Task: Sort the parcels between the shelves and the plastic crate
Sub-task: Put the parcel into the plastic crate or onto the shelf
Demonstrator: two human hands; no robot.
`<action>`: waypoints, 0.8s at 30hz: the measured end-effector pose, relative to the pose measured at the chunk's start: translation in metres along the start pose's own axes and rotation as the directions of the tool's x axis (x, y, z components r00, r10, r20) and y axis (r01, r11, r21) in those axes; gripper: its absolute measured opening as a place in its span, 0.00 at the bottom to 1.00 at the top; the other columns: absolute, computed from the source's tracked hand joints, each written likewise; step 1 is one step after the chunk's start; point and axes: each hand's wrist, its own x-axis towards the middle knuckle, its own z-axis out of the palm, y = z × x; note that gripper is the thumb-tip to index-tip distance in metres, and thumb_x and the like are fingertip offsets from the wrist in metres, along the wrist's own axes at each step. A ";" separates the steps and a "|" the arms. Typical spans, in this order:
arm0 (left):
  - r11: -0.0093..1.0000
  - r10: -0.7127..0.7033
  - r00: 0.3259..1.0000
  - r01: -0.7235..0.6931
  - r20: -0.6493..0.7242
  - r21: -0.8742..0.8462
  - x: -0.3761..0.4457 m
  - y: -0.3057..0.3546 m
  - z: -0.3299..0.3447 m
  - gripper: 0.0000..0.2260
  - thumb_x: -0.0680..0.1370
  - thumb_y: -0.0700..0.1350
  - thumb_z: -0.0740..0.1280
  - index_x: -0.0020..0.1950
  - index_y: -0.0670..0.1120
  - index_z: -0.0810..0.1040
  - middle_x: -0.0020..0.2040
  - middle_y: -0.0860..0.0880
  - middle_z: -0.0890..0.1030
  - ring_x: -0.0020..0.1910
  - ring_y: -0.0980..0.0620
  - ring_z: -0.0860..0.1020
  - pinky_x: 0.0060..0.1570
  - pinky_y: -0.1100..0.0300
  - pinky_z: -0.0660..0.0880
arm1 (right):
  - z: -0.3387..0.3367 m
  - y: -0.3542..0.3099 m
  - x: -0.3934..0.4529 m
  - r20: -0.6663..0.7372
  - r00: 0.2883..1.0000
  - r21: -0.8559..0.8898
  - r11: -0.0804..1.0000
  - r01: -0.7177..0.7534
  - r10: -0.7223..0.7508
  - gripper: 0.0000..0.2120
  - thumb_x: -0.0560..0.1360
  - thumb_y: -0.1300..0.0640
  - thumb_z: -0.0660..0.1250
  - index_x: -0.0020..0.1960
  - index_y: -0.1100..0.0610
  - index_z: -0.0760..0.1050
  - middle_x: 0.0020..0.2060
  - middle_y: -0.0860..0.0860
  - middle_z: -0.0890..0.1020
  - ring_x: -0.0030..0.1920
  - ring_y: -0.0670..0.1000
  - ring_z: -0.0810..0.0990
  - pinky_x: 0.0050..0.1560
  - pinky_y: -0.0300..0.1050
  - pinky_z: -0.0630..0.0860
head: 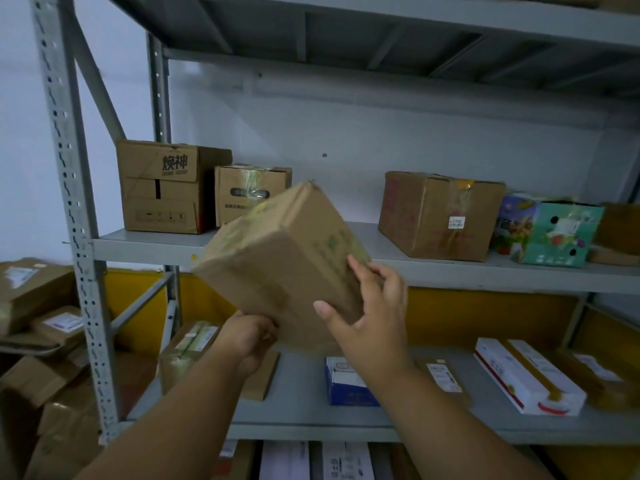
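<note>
A brown cardboard parcel (277, 261) wrapped in clear tape is held tilted in the air in front of the grey metal shelves (145, 245). My left hand (247, 336) grips its lower near corner from below. My right hand (370, 306) holds its right end, thumb on the near face and fingers on the far side. The parcel hangs level with the front edge of the upper shelf board, between two box groups. No plastic crate is in view.
On the upper board stand two brown boxes (166, 188) at left, a large taped box (440, 216) and a coloured carton (550, 233) at right. The lower board (298, 403) carries several small parcels, among them a blue-white box (343, 382). More parcels pile at far left (38, 306).
</note>
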 end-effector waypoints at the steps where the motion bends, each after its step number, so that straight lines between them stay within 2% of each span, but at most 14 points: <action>1: 0.999 -0.034 0.999 0.034 -0.003 -0.036 0.002 -0.002 -0.002 0.23 0.69 0.22 0.55 0.56 0.39 0.77 0.54 0.38 0.79 0.50 0.38 0.75 0.53 0.43 0.75 | -0.003 -0.006 0.003 0.053 0.998 -0.053 0.998 0.018 -0.015 0.37 0.69 0.29 0.65 0.75 0.38 0.65 0.73 0.49 0.62 0.74 0.54 0.59 0.74 0.58 0.64; 4: 0.991 -0.105 0.994 0.102 -0.031 -0.083 0.000 -0.002 -0.005 0.21 0.68 0.25 0.53 0.54 0.41 0.75 0.44 0.41 0.75 0.40 0.45 0.71 0.46 0.48 0.74 | -0.015 -0.021 0.017 0.356 0.934 -0.173 0.985 0.027 0.037 0.35 0.73 0.28 0.62 0.77 0.29 0.53 0.81 0.45 0.49 0.80 0.52 0.45 0.79 0.62 0.49; 6: 0.989 -0.127 0.992 0.125 -0.015 -0.079 -0.001 -0.001 -0.008 0.22 0.65 0.28 0.55 0.55 0.42 0.73 0.39 0.44 0.72 0.37 0.47 0.69 0.40 0.51 0.71 | -0.022 -0.025 0.029 0.464 0.884 -0.196 0.980 0.040 0.057 0.35 0.75 0.29 0.62 0.76 0.26 0.48 0.82 0.43 0.46 0.81 0.52 0.45 0.79 0.64 0.49; 9: 0.981 -0.149 0.988 0.153 0.040 -0.119 -0.007 0.005 -0.013 0.16 0.61 0.33 0.58 0.47 0.44 0.70 0.42 0.45 0.71 0.42 0.46 0.69 0.39 0.52 0.68 | -0.025 -0.025 0.041 0.468 0.882 -0.171 0.985 0.038 0.047 0.36 0.74 0.32 0.65 0.76 0.26 0.51 0.81 0.43 0.51 0.79 0.53 0.53 0.77 0.64 0.56; 11: 0.980 -0.144 0.986 0.154 0.086 -0.128 -0.011 0.011 -0.014 0.07 0.66 0.35 0.59 0.40 0.46 0.69 0.41 0.46 0.70 0.41 0.46 0.69 0.37 0.53 0.67 | -0.025 -0.024 0.046 0.424 0.903 -0.117 0.993 -0.024 0.072 0.37 0.71 0.30 0.66 0.76 0.28 0.55 0.77 0.44 0.58 0.76 0.53 0.61 0.75 0.61 0.63; 13: 0.987 -0.101 0.987 0.115 0.121 -0.114 -0.011 0.014 -0.015 0.07 0.74 0.38 0.60 0.37 0.46 0.69 0.38 0.48 0.72 0.40 0.47 0.70 0.37 0.54 0.67 | -0.027 -0.025 0.054 0.359 0.924 -0.004 0.991 -0.137 0.129 0.37 0.70 0.31 0.68 0.76 0.33 0.61 0.72 0.45 0.65 0.69 0.49 0.69 0.70 0.53 0.70; 15: 0.994 -0.009 0.989 0.025 0.147 -0.106 -0.007 0.015 -0.019 0.07 0.79 0.42 0.61 0.42 0.46 0.75 0.39 0.48 0.76 0.40 0.48 0.74 0.39 0.54 0.70 | -0.032 -0.028 0.064 0.317 0.924 0.102 0.960 -0.260 0.216 0.33 0.74 0.36 0.69 0.76 0.39 0.65 0.67 0.45 0.72 0.63 0.46 0.75 0.64 0.48 0.74; 18: 0.989 0.126 0.978 -0.109 0.166 -0.104 -0.009 0.024 -0.021 0.09 0.82 0.45 0.62 0.53 0.45 0.81 0.40 0.47 0.83 0.40 0.50 0.80 0.44 0.51 0.77 | -0.039 -0.029 0.078 0.343 0.868 0.256 0.854 -0.453 0.358 0.25 0.77 0.35 0.65 0.71 0.44 0.75 0.60 0.45 0.82 0.57 0.48 0.82 0.61 0.50 0.77; 21: 0.976 0.155 0.976 -0.128 0.151 -0.175 -0.013 0.035 -0.018 0.12 0.83 0.49 0.62 0.60 0.45 0.81 0.52 0.43 0.86 0.52 0.44 0.83 0.53 0.46 0.79 | -0.042 -0.032 0.082 0.429 0.769 0.355 0.694 -0.627 0.475 0.24 0.78 0.32 0.60 0.61 0.48 0.82 0.50 0.50 0.88 0.53 0.55 0.85 0.58 0.55 0.80; 24: 0.963 0.157 0.980 -0.124 0.122 -0.237 -0.019 0.044 -0.018 0.13 0.82 0.52 0.64 0.60 0.47 0.83 0.53 0.43 0.86 0.56 0.42 0.83 0.58 0.43 0.79 | -0.038 -0.029 0.081 0.391 0.756 0.340 0.680 -0.649 0.525 0.25 0.78 0.32 0.59 0.56 0.49 0.84 0.46 0.52 0.88 0.51 0.56 0.86 0.57 0.57 0.81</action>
